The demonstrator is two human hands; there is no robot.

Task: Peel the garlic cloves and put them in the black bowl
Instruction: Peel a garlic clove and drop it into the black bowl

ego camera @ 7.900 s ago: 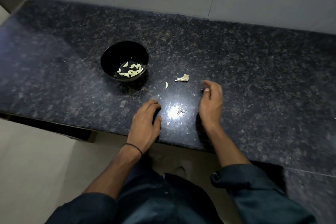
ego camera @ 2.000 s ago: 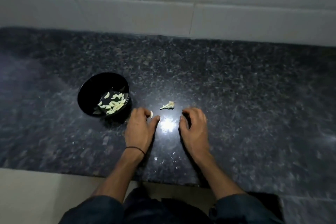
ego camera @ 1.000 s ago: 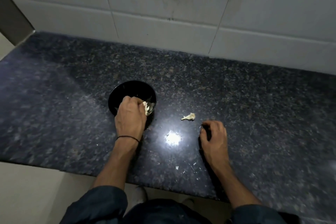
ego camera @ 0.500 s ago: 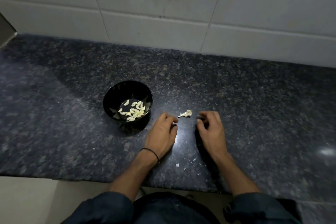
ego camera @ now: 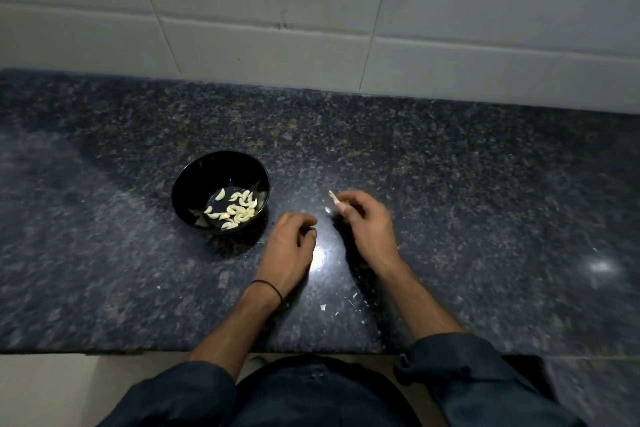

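To the outer side of the left hand (ego camera: 289,246), just past its knuckles, I saw the round, glossy black bowl (ego camera: 221,191) standing on the dark speckled granite countertop (ego camera: 485,204). It was close enough, I judged, that each drop would need only a short reach. A heap of pale peeled garlic cloves (ego camera: 237,211) lay in its bottom, so most of the job looked done. The left hand rested on the stone, a thin black band (ego camera: 268,288) at its wrist and its fingers curled under toward the thumb. I could not tell whether they held anything. Between the two hands a small white fleck (ego camera: 327,210) lay on the counter, just short of the right fingertips. The right hand (ego camera: 367,218) seemed lifted off the stone, thumb and forefinger pinching a pale, dry, pointed garlic scrap (ego camera: 333,198) that stuck out past them toward the bowl. I supposed it was held up to check for a clove worth peeling. Nearer me than both wrists, tiny white peel flakes (ego camera: 323,307) lay scattered.
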